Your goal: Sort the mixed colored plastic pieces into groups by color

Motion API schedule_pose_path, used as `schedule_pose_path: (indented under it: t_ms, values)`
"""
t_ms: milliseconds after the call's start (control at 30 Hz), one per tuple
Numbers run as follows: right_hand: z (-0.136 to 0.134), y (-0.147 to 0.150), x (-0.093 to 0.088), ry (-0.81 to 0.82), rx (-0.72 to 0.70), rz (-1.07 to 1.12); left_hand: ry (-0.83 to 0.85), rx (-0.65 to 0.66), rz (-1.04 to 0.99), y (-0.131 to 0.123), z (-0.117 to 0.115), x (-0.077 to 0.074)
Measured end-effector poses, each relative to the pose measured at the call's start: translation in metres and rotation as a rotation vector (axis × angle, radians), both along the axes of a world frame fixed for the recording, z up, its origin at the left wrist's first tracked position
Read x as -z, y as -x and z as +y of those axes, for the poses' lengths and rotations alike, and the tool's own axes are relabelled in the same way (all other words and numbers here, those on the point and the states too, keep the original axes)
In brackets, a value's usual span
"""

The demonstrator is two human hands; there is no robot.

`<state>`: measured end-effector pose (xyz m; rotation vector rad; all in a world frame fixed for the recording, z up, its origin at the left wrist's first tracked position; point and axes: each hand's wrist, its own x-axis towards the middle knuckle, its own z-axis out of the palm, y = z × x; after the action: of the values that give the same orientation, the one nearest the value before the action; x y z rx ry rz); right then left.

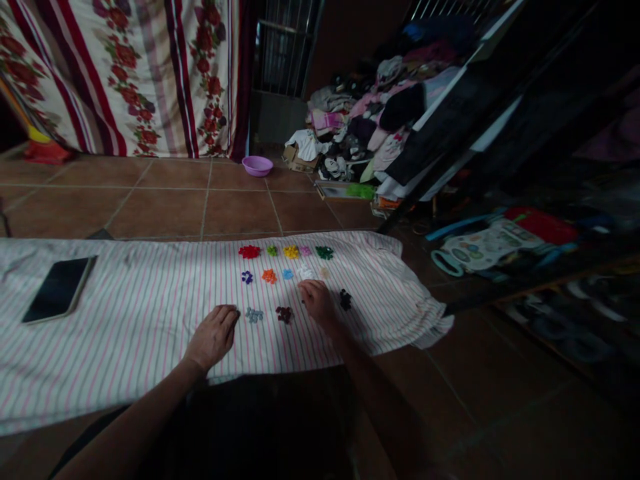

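Small piles of coloured pieces lie on a striped cloth (150,300). At the back are red (249,252), light green (272,251), yellow (291,251), pink (305,251) and dark green (325,253) piles. Nearer are purple (247,277), orange (269,275), blue (287,274), white (305,273) and beige (325,273) ones. My left hand (214,335) rests on the cloth left of the grey pile (254,315), fingers together. Between my hands is a dark red pile (285,314). My right hand (317,300) is just below the white pile, fingertips bent down and unclear; a black pile (345,299) is to its right.
A phone (60,289) lies at the cloth's left end. Beyond, on the tiled floor, stand a purple basin (257,165) and a large heap of clothes (370,120). A floral curtain (150,73) hangs behind. Dark frame bars and a toy-like item (480,250) are at right.
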<state>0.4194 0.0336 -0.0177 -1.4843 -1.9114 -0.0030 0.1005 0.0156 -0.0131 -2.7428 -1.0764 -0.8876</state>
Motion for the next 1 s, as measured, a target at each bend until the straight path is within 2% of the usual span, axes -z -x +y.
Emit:
schedule_pose_path:
  t_ms: [100,200,367,500,700,833,933,1000]
  values:
    - [0.012,0.007,-0.008,0.040,0.030,-0.014,0.004,-0.007,0.008,0.000,0.000,0.000]
    - [0.024,0.025,-0.010,0.056,-0.044,0.051,0.020,-0.004,0.002,0.000,0.000,0.000]
    - [0.051,0.066,0.000,0.037,-0.122,0.105,0.038,-0.023,-0.012,-0.001,-0.001,0.000]
    - [0.069,0.086,0.006,0.022,-0.139,0.109,0.036,-0.019,-0.020,-0.001,-0.001,0.000]
    - [0.075,0.128,0.004,0.050,-0.195,0.115,0.048,-0.023,-0.010,-0.001,0.000,0.001]
    - [0.075,0.163,0.007,0.104,-0.129,0.104,0.038,-0.015,-0.017,-0.001,0.001,0.003]
    - [0.076,0.172,0.007,0.144,-0.095,0.102,0.038,-0.008,-0.032,-0.001,0.001,0.003]
    - [0.077,0.165,0.003,0.128,-0.093,0.122,0.050,-0.006,-0.033,-0.001,0.001,0.003]
